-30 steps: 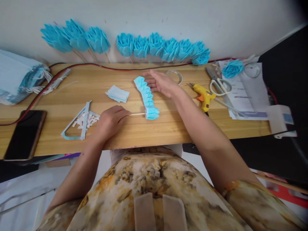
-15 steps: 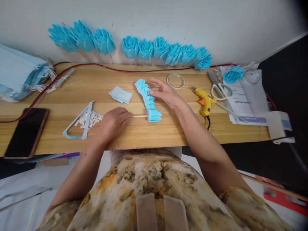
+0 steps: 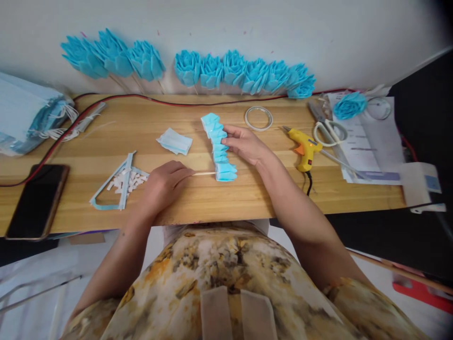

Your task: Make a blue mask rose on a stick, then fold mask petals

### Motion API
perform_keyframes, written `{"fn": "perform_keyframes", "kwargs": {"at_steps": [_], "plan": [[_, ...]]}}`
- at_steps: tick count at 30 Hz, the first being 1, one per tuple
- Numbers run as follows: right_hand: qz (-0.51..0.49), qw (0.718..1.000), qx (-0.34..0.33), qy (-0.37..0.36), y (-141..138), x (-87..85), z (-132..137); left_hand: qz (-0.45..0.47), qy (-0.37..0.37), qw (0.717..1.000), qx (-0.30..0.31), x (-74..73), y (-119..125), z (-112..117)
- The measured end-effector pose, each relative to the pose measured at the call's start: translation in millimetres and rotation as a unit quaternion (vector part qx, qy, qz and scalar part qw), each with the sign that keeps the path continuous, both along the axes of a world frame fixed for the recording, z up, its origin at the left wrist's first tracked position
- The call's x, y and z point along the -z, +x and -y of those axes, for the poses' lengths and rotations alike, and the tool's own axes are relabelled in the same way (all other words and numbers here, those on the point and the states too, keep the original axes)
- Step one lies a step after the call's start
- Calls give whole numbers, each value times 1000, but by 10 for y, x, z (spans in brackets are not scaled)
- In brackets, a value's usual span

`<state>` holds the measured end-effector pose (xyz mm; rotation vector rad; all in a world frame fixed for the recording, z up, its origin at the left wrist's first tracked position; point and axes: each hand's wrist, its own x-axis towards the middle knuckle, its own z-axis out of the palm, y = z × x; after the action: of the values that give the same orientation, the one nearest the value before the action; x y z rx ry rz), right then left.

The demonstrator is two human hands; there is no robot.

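Observation:
A pleated strip of folded blue mask material [image 3: 216, 141] lies on the wooden table [image 3: 226, 198], its near end fixed to a thin wooden stick [image 3: 204, 174]. My left hand [image 3: 163, 185] pinches that stick and holds it flat on the table. My right hand [image 3: 246, 142] grips the strip's right side about halfway along, fingers closed on the folds.
Finished blue flowers [image 3: 244, 73] line the wall. A folded mask piece [image 3: 174, 140], cut mask scraps [image 3: 122, 182], a phone [image 3: 35, 200], a mask stack [image 3: 24, 115], a tape ring [image 3: 259, 118], a yellow glue gun [image 3: 305, 147], scissors [image 3: 327, 131] and papers [image 3: 364, 141] lie about. A red cable [image 3: 116, 97] runs along the back.
My right hand came back from the strip's far end toward its middle and closed on it, bunching the folds. The left hand kept the stick in place.

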<state>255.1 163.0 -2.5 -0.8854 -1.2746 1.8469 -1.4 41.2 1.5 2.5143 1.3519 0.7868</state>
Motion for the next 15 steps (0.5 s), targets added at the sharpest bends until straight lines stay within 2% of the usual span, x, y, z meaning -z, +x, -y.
{"fn": "perform_keyframes", "kwargs": {"at_steps": [11,15], "plan": [[6,999,35,-36,15,46,19,-5,-11,1000,0,17,-17,-3],[23,1000,-1,-9,38,-21,49,-2,-8,1000,0,25,-23,-2]]}}
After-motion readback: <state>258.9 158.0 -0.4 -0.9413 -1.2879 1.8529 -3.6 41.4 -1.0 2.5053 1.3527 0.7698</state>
